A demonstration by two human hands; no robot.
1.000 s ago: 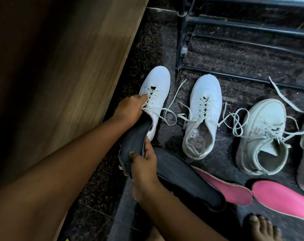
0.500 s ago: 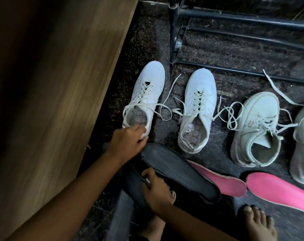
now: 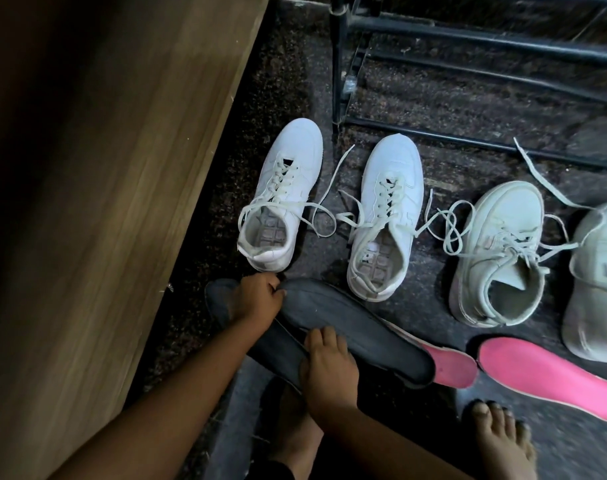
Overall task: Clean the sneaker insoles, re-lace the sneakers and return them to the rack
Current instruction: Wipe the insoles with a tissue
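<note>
Two white sneakers, the left sneaker and the second sneaker, stand on the dark floor with loose laces and bare insides. A dark insole lies below the left one. My left hand is curled on its upper end and my right hand holds its lower end. A second dark insole lies beside it, overlapping it under my right fingers. Two pink insoles, the nearer pink insole and the far pink insole, lie to the right.
Two more pale sneakers, the third sneaker and the fourth sneaker, stand at the right with untied laces. A black metal shoe rack is behind the shoes. A wooden cabinet side walls off the left. My bare feet are at the bottom.
The dark insole has come out of the left sneaker and been lowered to the floor beside the other dark insole. Both hands moved down towards me with it.
</note>
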